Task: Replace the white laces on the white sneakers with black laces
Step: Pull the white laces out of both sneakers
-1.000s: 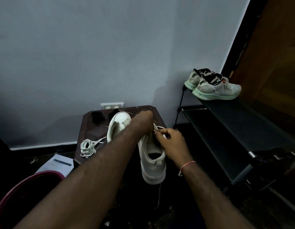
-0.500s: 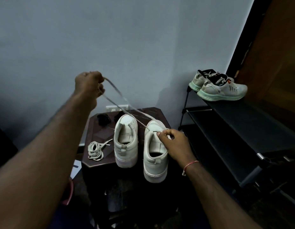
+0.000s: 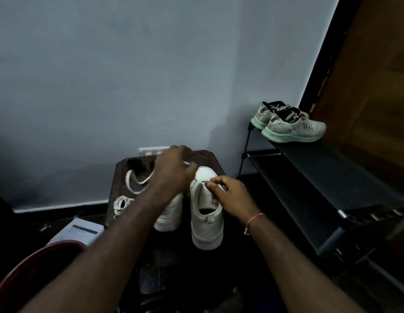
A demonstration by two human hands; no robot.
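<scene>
- A dark shoe rack (image 3: pixel 332 168) filled the right side, with a pair of grey running shoes (image 3: pixel 293 127) parked on its far top shelf, well apart from the work.
- A red tub (image 3: pixel 27 267) sat at the near left, only part of its rim in view.
- A dark wooden side table (image 3: pixel 207 158) stood against the far wall and served as the workbench.
- The two white sneakers stood side by side on it, heels toward the near edge, probably so the eyelets faced away and the laces could be drawn out toward the wall.
- The left sneaker (image 3: pixel 169 213) was half hidden by the forearm. The right sneaker (image 3: pixel 206 227) showed an open collar with no lace visible over it.
- The left hand (image 3: pixel 171 170) reached across the left sneaker toward the far edge, back up and fingers curled round a white lace (image 3: pixel 134 186). The loop of that lace trailed left across the tabletop, apparently being laid aside.
- The right hand (image 3: pixel 230 195) lay over the right sneaker's tongue area, thumb and forefinger pinching the upper, most likely to keep the shoe from sliding.
- A bundled white lace (image 3: pixel 121 203) rested near the left edge of the table.
- The black laces (image 3: pixel 135 164) waited at the far left corner, not yet threaded.
</scene>
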